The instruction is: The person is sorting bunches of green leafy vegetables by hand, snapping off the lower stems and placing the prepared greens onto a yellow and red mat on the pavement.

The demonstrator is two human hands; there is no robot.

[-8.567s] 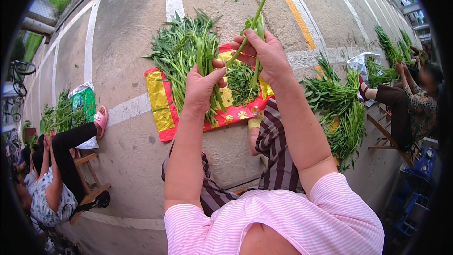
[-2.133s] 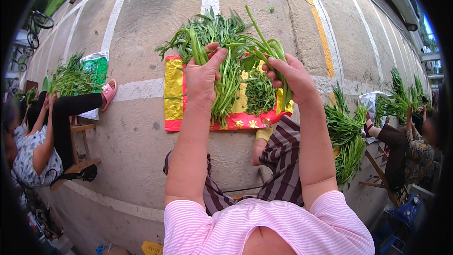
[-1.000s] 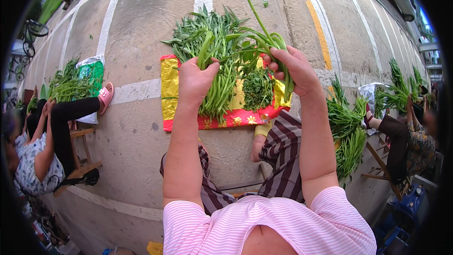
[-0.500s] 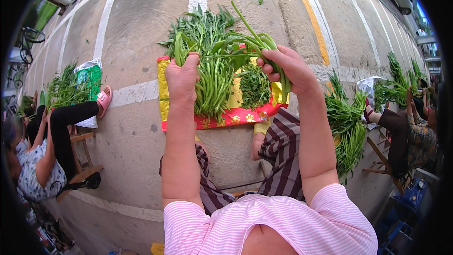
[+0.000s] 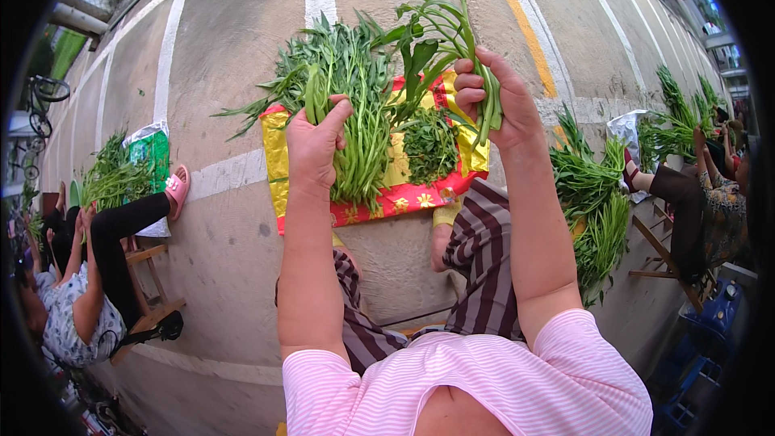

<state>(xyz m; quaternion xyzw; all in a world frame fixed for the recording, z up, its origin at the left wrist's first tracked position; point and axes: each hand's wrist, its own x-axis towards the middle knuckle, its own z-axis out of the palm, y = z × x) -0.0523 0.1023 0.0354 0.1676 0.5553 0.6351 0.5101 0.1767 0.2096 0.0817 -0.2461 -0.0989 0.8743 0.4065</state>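
My right hand [image 5: 496, 97] is closed round a small bunch of water spinach [image 5: 466, 36]; its thick stems point down past the palm, and its leafy tops droop to the left. My left hand [image 5: 317, 141] pinches a few pale green stems [image 5: 313, 89] that stick up above the fingers. Behind and beside that hand lies a large pile of water spinach [image 5: 359, 157], leaves away from me and stems toward me. Right of the pile sits a smaller heap of short leafy pieces [image 5: 430, 144]. Both rest on a red and gold plastic sheet [image 5: 277, 157] spread on the ground.
More water spinach [image 5: 596, 218] lies on the pavement at right. At left a person on a wooden stool [image 5: 153, 315] handles greens [image 5: 113, 173] by a green and white sack [image 5: 152, 153]. Other people sit at far right. Painted lines [image 5: 234, 182] cross the concrete.
The bunch in my right hand has tipped upright and moved apart from my left hand; its leafy tops now hang in view. My left hand has stayed nearly in place.
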